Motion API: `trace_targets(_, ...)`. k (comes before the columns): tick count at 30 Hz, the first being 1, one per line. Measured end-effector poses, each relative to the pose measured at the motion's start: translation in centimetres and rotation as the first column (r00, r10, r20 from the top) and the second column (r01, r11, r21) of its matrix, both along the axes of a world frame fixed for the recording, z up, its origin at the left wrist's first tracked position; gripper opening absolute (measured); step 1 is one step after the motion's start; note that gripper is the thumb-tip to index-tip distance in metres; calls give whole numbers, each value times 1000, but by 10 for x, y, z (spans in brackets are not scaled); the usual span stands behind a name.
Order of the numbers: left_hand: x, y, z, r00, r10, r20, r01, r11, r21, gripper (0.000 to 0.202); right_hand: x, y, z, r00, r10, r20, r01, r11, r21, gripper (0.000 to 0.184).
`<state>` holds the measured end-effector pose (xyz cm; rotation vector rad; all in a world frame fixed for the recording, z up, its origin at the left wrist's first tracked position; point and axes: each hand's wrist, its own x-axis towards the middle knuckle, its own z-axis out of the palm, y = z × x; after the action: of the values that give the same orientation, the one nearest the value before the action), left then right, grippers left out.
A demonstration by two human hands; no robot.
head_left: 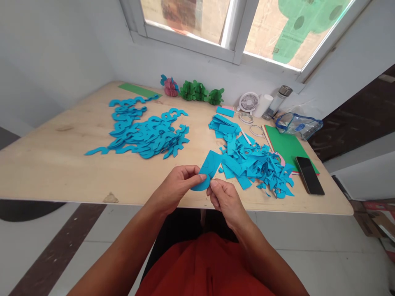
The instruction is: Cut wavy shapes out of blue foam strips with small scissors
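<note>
My left hand (179,183) pinches the lower edge of a blue paper piece (208,168) near the table's front edge. My right hand (224,197) is closed beside it, fingertips touching the same piece from the right. The piece is a folded, roughly rectangular sheet with a rounded lower corner. To the left on the wooden table (61,156) lies a pile of curved blue cut-out shapes (145,133). To the right lies a heap of blue paper scraps and rectangles (249,160).
A black phone (309,174) and a green sheet (286,148) lie at the right. A small white fan (249,102), a bottle (277,100), tape rolls (247,118), a clear pouch (298,123) and green and pink paper ornaments (197,91) stand along the back wall.
</note>
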<state>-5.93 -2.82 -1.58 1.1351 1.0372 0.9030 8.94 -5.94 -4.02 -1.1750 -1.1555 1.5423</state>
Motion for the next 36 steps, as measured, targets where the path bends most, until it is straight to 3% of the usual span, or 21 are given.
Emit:
trace_targets(7, -1, 2, 6, 998, 61, 1, -61, 997, 48, 22, 5, 2, 5, 998, 42, 48, -42, 999, 6, 43)
trace_targets(16, 5, 1, -4, 964, 88, 253, -46, 984, -170, 23, 6, 1, -2, 999, 39, -32, -40, 999, -27, 43)
trace_targets(23, 5, -2, -2, 926, 160, 342, -79, 968, -238, 22, 6, 2, -1, 995, 76, -69, -79, 996, -39, 41)
trace_targets(29, 10, -7, -2, 910, 145, 387, -35, 960, -277, 23, 5, 3, -3, 997, 2, -83, -3, 1000, -10, 42)
trace_targets(36, 15, -11, -2, 896, 224, 384, -125, 956, -265, 22, 5, 1, -3, 998, 51, -48, -50, 998, 25, 40)
